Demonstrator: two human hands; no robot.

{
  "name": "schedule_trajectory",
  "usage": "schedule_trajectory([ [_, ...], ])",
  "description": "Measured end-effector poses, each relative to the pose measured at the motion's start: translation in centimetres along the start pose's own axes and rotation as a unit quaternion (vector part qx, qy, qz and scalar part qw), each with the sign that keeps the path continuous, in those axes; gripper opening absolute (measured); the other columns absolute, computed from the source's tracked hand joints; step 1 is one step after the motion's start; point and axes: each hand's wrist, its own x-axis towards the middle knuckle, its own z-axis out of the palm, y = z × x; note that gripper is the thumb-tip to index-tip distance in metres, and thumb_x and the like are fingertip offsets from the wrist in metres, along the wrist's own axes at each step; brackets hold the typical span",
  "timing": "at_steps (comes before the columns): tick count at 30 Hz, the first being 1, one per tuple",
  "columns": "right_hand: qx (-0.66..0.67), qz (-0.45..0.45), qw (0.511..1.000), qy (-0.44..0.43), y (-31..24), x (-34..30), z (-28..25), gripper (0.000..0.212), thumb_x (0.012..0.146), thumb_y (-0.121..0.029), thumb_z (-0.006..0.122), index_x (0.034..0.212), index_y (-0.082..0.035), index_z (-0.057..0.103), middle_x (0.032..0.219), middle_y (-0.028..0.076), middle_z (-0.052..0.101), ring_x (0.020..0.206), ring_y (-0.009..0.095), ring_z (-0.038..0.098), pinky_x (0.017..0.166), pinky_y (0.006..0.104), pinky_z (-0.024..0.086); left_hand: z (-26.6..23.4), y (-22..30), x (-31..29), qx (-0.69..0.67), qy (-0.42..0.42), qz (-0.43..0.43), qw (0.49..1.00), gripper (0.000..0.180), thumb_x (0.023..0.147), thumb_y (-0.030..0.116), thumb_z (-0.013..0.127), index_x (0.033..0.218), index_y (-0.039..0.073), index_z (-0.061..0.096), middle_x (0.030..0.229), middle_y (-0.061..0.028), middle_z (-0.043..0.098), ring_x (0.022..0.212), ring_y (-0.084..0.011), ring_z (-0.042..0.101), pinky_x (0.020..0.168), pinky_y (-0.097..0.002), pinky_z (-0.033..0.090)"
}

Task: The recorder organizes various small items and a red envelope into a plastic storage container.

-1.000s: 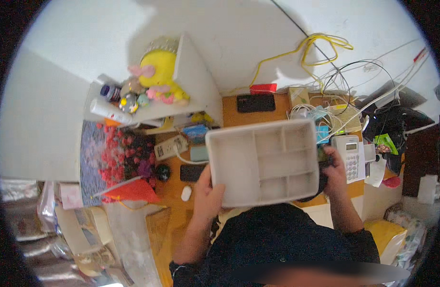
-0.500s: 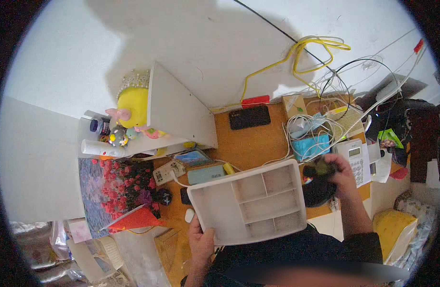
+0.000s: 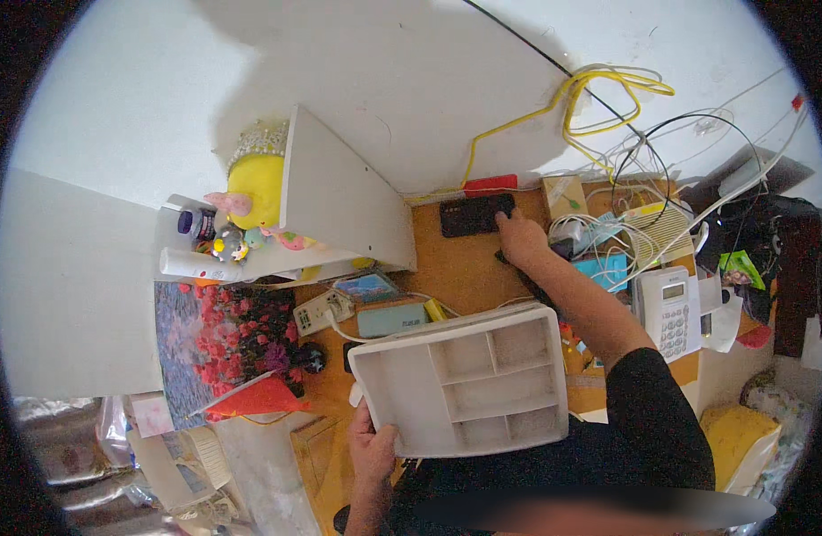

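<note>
A white plastic compartment tray (image 3: 456, 415) is tilted in front of my body, its divided inside facing up and dusty. My left hand (image 3: 373, 447) grips its lower left corner, thumb over the rim. My right hand (image 3: 523, 237) is stretched out to the back of the desk, at the right end of a black rectangular object (image 3: 469, 216). A dark item (image 3: 534, 288) shows partly under my right hand and forearm; its kind is hidden. The fingers of that hand are mostly out of sight.
Right of my forearm are a white desk phone (image 3: 666, 308), a blue packet (image 3: 599, 271) and tangled white cables. A white shelf (image 3: 339, 196) with toys stands at the left. A power strip (image 3: 317, 314), a pale blue-green box (image 3: 391, 320) and a red flag (image 3: 255, 400) lie below it.
My right hand has moved from the desk's right side up and left to the back, along with the dark item. Small colourful things are uncovered there. The tray has barely moved.
</note>
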Motion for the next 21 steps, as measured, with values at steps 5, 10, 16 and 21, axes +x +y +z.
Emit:
schedule_trajectory([
  [5,-0.017,0.022,0.999,-0.034,0.0,1.7,2.7,0.022,0.083,-0.015,0.056,0.101,-0.003,0.060,0.103,0.022,0.061,0.085,0.038,0.065,0.073,0.0480,0.055,-0.2,-0.1,-0.2,0.009,-0.012,-0.015,1.000,0.060,0.072,-0.005,0.046,0.132,-0.003,0.047,0.119,-0.0080,0.059,0.107,-0.0160,0.058,0.094,-0.0297,0.044],
  [10,0.024,-0.132,0.990,-0.052,-0.1,0.7,-1.7,0.015,0.084,-0.016,0.058,0.093,-0.005,0.062,0.095,0.017,0.064,0.083,0.032,0.065,0.070,0.0436,0.053,0.5,0.6,0.1,-0.027,-0.020,0.005,0.999,0.058,0.073,-0.005,0.046,0.131,-0.002,0.049,0.117,-0.0074,0.060,0.105,-0.0151,0.059,0.092,-0.0295,0.045],
  [16,0.486,-0.067,0.855,-0.169,3.5,-3.7,-13.2,0.013,0.080,-0.017,0.065,0.087,-0.007,0.061,0.084,0.004,0.063,0.081,0.012,0.059,0.074,0.0302,0.047,0.1,0.1,0.1,-0.037,-0.033,0.016,0.999,0.055,0.074,-0.005,0.047,0.129,-0.002,0.051,0.114,-0.0073,0.061,0.102,-0.0149,0.059,0.091,-0.0293,0.046],
  [21,0.658,-0.083,0.730,-0.164,9.5,-6.8,-15.3,0.017,0.079,-0.015,0.067,0.092,-0.007,0.061,0.090,0.000,0.064,0.083,0.012,0.059,0.077,0.0279,0.046,-0.2,-0.4,0.4,-0.013,-0.061,0.040,0.997,0.055,0.073,-0.006,0.047,0.127,-0.003,0.052,0.114,-0.0079,0.062,0.102,-0.0157,0.060,0.091,-0.0296,0.046],
])
